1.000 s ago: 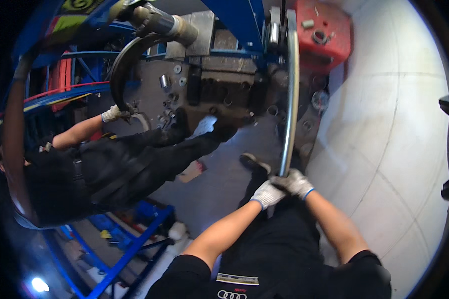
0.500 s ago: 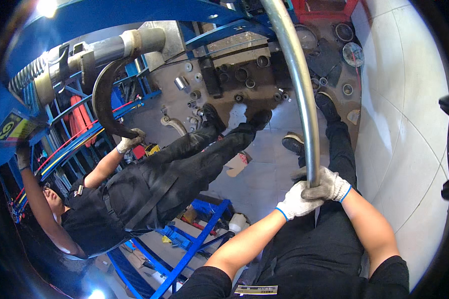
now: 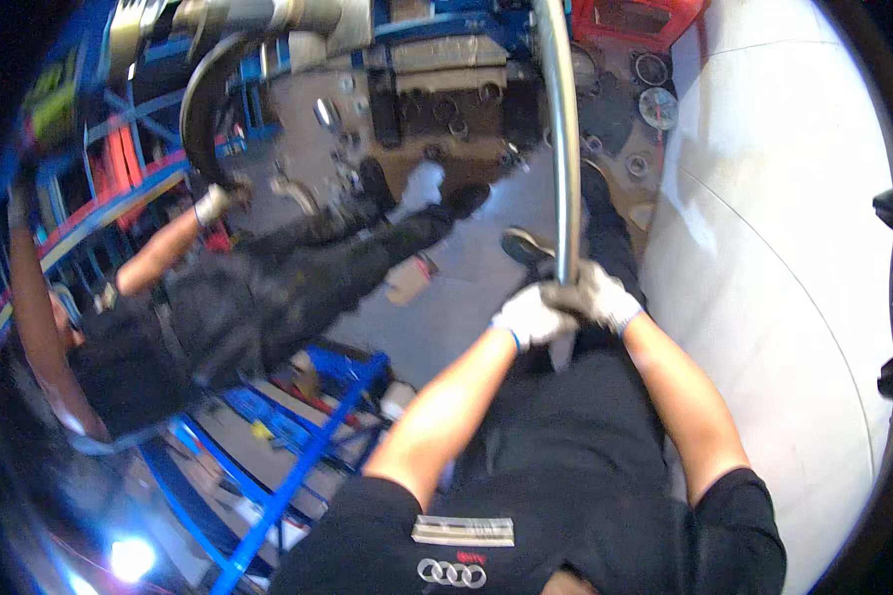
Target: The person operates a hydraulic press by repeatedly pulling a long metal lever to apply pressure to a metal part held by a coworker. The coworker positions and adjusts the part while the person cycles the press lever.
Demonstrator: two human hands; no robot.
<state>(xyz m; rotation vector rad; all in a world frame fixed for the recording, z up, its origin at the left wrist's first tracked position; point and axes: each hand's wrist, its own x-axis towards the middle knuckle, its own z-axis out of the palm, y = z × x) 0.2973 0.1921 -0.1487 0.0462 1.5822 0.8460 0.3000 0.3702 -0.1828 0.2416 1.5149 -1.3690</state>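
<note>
A long, shiny metal pipe (image 3: 563, 149) runs from the top of the view down to my two gloved hands. My left hand (image 3: 536, 317) and my right hand (image 3: 608, 296) wrap its lower end close together, both in white knit work gloves with grey palms. A short end of the pipe shows below my fingers. To the left, a co-worker's gloved hand (image 3: 213, 203) is at the lower end of a curved dark metal arm (image 3: 200, 109). That person's other arm (image 3: 40, 307) reaches up toward a blurred yellow-green label.
A white tiled wall (image 3: 764, 248) rises close on my right. Rings and metal sleeves (image 3: 456, 114) lie on the floor ahead, near a red cabinet (image 3: 637, 22). A blue metal frame (image 3: 313, 471) stands at lower left. The co-worker's legs (image 3: 337, 248) extend across the left side.
The view has shifted, so most of the scene sits further left and higher, with blur. Both my hands still grip the pipe. The co-worker's hand remains at the curved arm.
</note>
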